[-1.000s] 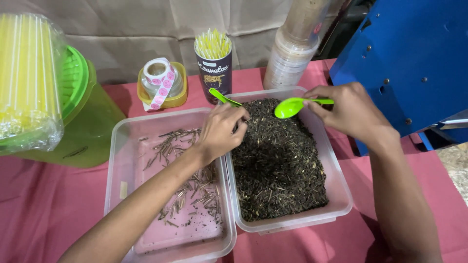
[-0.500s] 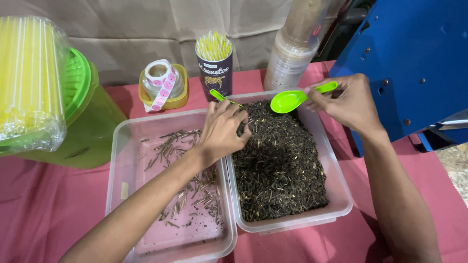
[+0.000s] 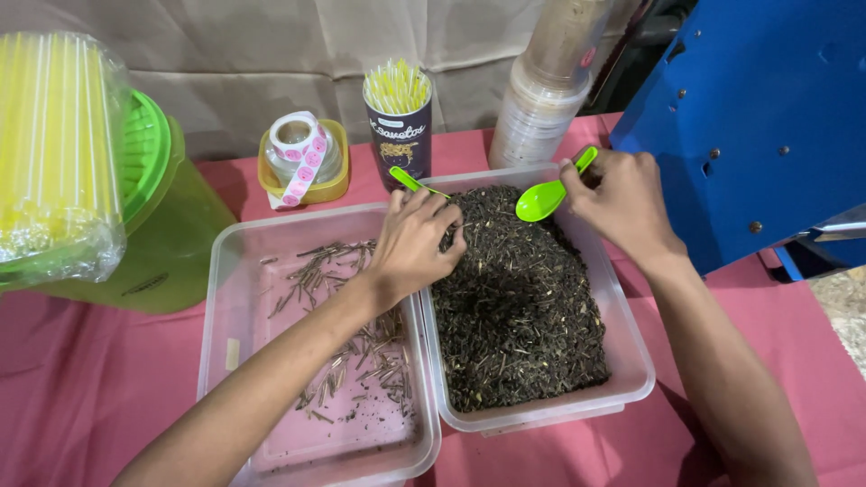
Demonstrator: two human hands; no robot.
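Two clear plastic tubs stand side by side on a pink cloth. The right tub [image 3: 631,361] is full of dark loose tea leaves [image 3: 514,307]. The left tub [image 3: 225,298] holds several thin brown stems [image 3: 361,352]. My left hand [image 3: 410,248] rests on the leaf pile at the tubs' shared edge, its fingers closed around a second green spoon [image 3: 410,180] whose handle sticks out behind it. My right hand [image 3: 622,203] grips a bright green plastic spoon [image 3: 546,194] by the handle, its bowl held just above the leaves at the far end.
A blue metal machine [image 3: 767,117] stands close on the right. At the back are stacked clear cups [image 3: 546,99], a dark cup of yellow straws [image 3: 399,117], and a sticker roll in a yellow dish [image 3: 302,158]. A green container [image 3: 162,225] and bagged straws [image 3: 54,153] sit left.
My right hand has drawn the green spoon slightly back and to the right, lifting its bowl over the far end of the leaves. My left hand has stayed on the pile.
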